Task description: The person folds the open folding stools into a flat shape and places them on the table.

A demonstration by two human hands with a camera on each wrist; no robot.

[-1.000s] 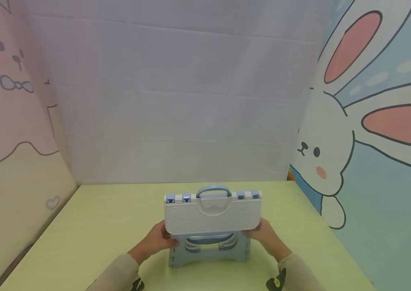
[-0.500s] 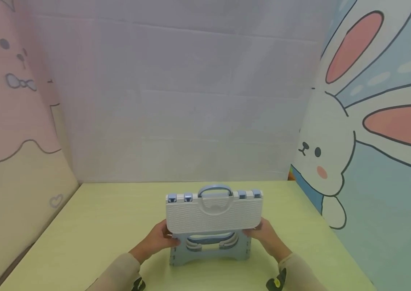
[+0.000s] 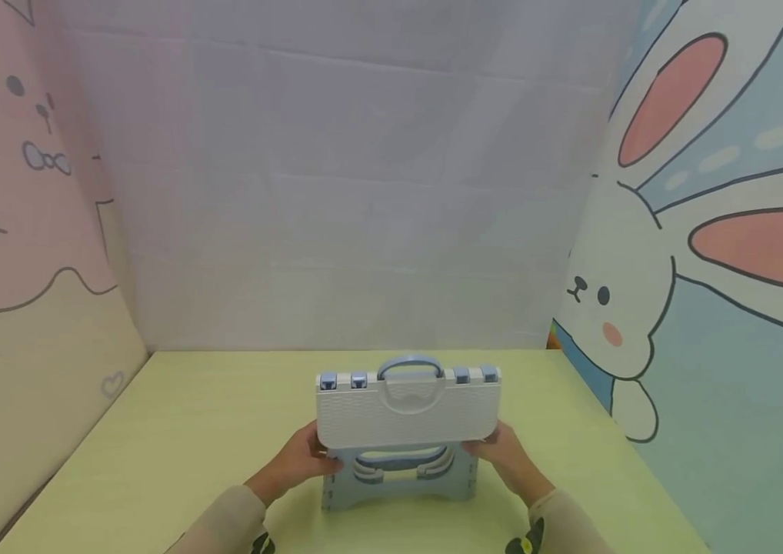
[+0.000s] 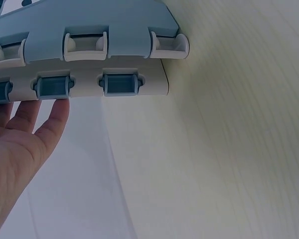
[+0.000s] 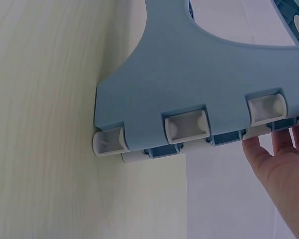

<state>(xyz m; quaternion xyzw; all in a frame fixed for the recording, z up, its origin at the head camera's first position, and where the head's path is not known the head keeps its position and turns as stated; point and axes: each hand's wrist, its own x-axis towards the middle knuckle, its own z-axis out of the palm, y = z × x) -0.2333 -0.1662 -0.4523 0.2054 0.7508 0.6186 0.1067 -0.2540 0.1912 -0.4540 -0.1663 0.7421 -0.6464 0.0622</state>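
A folding step stool (image 3: pixel 408 419) stands on the table in front of me in the head view. Its white textured panel, topped by a blue carry handle (image 3: pixel 410 362), faces me above a light blue leg panel (image 3: pixel 401 488) with a cutout. My left hand (image 3: pixel 297 459) grips the stool's left side, thumb on the front and fingers around the side edge. On the opposite side my right hand (image 3: pixel 508 459) holds it likewise, partly hidden by the white panel. The wrist views show fingertips against the hinged side edges (image 4: pixel 122 83) and the blue leg panel (image 5: pixel 189 84).
The pale yellow tabletop (image 3: pixel 218 408) extends around the stool on all sides. A white sheet (image 3: pixel 364 192) hangs behind it. Cartoon-printed walls stand at left (image 3: pixel 24 369) and right (image 3: pixel 731 400).
The head view has shifted slightly. Both hands keep their hold on the stool, which stays in place.
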